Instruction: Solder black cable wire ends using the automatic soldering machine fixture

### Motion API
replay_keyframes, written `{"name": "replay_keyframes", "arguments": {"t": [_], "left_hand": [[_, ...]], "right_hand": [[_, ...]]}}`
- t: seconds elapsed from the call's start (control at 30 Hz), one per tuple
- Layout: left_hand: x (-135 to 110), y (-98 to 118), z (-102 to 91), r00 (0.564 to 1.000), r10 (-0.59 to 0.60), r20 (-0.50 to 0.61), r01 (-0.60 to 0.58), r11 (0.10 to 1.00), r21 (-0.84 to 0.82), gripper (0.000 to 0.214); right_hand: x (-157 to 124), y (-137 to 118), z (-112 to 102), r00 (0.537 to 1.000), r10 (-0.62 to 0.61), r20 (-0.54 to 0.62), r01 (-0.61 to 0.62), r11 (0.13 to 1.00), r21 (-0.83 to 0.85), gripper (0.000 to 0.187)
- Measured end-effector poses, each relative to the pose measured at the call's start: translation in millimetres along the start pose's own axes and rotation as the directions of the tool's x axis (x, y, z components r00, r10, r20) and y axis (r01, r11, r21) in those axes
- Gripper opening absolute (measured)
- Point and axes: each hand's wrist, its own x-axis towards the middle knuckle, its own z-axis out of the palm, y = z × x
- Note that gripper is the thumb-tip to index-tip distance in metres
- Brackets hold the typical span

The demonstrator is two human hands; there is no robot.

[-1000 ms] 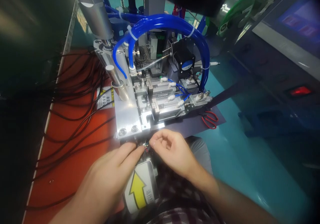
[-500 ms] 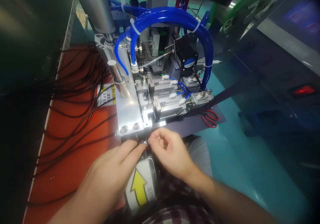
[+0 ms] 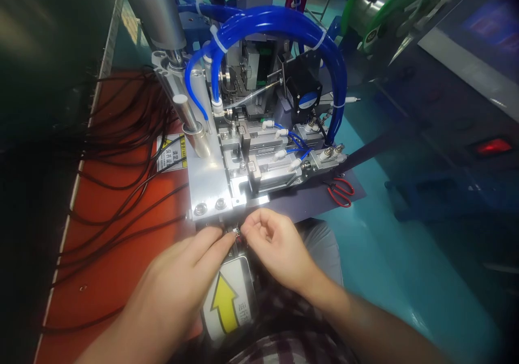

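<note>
My left hand [image 3: 182,280] and my right hand [image 3: 275,245] meet fingertip to fingertip just below the front edge of a metal machine fixture [image 3: 211,191]. Between the fingertips sits a tiny part with a red speck [image 3: 236,234], too small to name. Both hands pinch at it, fingers pressed together. Beneath the hands lies a white plate with a yellow arrow label [image 3: 227,302].
Blue air hoses [image 3: 275,23] arch over the machine, with pneumatic cylinders [image 3: 190,123] on its left. Several black cables [image 3: 133,153] sprawl over the orange bench [image 3: 101,266]. Red scissors [image 3: 340,191] lie on a dark mat at the right. A control cabinet with a red light [image 3: 486,146] stands far right.
Both hands have crept slightly up toward the fixture's front edge while keeping their pinch. The view has shifted a little downward.
</note>
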Motion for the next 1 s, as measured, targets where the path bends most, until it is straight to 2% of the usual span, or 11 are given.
{"name": "replay_keyframes", "arguments": {"t": [0.47, 0.63, 1.0], "left_hand": [[-1.4, -5.3, 4.2, 1.000, 0.020, -0.003, -0.020, 1.000, -0.002, 0.059], [-0.1, -5.2, 5.7, 1.000, 0.012, 0.007, -0.012, 1.000, -0.005, 0.060], [-1.0, -3.6, 3.3, 1.000, 0.006, 0.006, -0.006, 1.000, -0.015, 0.055]], "right_hand": [[0.2, 0.6, -1.7, 0.999, -0.041, -0.009, 0.040, 0.996, -0.077, 0.013], [0.6, 0.8, -1.5, 0.996, -0.091, 0.000, 0.091, 0.993, -0.081, 0.013], [1.7, 2.9, -2.2, 0.997, -0.072, 0.014, 0.072, 0.996, -0.048, 0.012]]}}
